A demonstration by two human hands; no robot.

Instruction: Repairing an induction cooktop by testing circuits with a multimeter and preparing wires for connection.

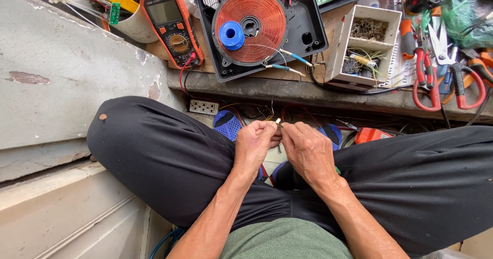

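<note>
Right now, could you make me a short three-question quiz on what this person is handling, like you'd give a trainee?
1. True or false: both hands pinch one small part with thin wires between the knees.
2. Which sits left of the copper coil? A) red-handled scissors B) orange multimeter C) white compartment box
3. What colour is the small spool on the coil?

Key
1. True: the left hand and the right hand meet on the small part.
2. B: the orange multimeter is on the left; the red-handled scissors and the white compartment box lie right.
3. Blue: the spool.
</note>
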